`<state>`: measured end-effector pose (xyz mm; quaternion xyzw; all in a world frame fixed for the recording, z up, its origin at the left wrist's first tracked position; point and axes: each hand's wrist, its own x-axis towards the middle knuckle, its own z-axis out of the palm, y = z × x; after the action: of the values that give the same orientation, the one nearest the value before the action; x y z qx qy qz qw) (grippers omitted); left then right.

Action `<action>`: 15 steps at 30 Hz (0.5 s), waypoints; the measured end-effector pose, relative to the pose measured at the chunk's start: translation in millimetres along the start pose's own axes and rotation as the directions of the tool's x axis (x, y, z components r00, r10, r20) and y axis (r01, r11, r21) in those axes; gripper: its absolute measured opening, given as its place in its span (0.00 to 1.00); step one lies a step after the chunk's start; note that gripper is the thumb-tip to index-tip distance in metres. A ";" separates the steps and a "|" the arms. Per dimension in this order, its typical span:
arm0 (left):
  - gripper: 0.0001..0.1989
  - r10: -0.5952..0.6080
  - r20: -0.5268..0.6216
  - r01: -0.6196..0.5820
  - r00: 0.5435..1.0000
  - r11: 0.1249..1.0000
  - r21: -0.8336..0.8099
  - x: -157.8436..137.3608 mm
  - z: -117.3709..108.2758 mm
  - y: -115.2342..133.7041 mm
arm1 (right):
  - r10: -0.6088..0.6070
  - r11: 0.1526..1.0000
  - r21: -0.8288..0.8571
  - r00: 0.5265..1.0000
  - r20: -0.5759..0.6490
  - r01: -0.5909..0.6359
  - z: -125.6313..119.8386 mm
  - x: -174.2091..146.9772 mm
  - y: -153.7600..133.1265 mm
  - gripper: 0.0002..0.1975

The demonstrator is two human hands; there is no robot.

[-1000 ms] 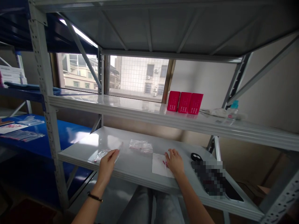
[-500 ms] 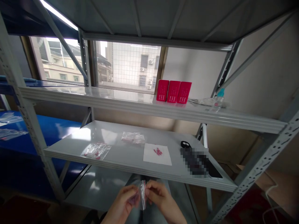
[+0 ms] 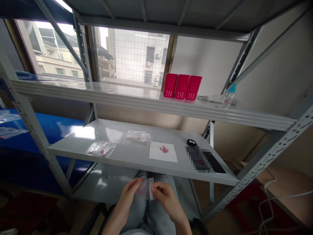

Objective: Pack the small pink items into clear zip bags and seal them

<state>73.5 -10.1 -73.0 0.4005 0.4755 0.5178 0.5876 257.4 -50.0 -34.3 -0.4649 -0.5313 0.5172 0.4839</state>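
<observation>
My left hand (image 3: pixel 129 193) is closed on one side of a small clear zip bag (image 3: pixel 145 188), above my lap and in front of the shelf edge. A little pink shows through the plastic by the left fingers. My right hand (image 3: pixel 166 195) pinches the opposite side, where a bunched or folded strip with a reddish line stands upright. Whether the bag is sealed I cannot tell. Beyond the hands, small pink-red pieces (image 3: pixel 164 149) lie in a pile on a white sheet (image 3: pixel 168 158) on the shelf.
On the grey shelf (image 3: pixel 127 153) are clear bags with pink pieces (image 3: pixel 101 149), more clear bags (image 3: pixel 138 136), a black round item (image 3: pixel 191 142) and a blurred-out dark object (image 3: pixel 199 159). Red boxes (image 3: pixel 182 86) and a bottle with a blue cap (image 3: pixel 230 94) stand on the shelf above.
My hands have drawn slightly apart, and the clear bag now spreads out more between them. The view has shifted, so the shelves appear higher and more of my lap shows.
</observation>
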 end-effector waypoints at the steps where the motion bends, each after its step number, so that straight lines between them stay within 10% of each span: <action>1: 0.15 0.077 -0.085 -0.073 0.993 0.996 0.053 0.9 -1.2 -0.8 | -0.016 1.000 -0.022 0.999 -0.043 0.015 0.5 1.7 1.3 0.15; 4: 0.15 0.214 -0.113 -0.193 0.970 0.966 0.171 -3.2 1.7 -2.1 | -0.048 0.993 -0.114 0.989 -0.143 0.032 4.5 5.6 5.4 0.14; 9: 0.16 0.167 0.210 -0.195 0.963 0.973 0.123 -19.0 23.9 1.2 | -0.137 0.973 -0.207 0.975 -0.175 0.100 18.7 5.3 1.0 0.12; 15: 0.14 0.188 0.223 -0.231 0.957 0.954 0.190 -18.1 25.8 11.5 | -0.214 0.905 -0.410 0.957 -0.196 0.119 32.3 6.1 0.1 0.15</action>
<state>95.7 -25.8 -53.5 0.5602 0.4210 0.4799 0.5279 224.7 -47.1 -34.1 -0.5634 -0.6007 0.2973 0.4831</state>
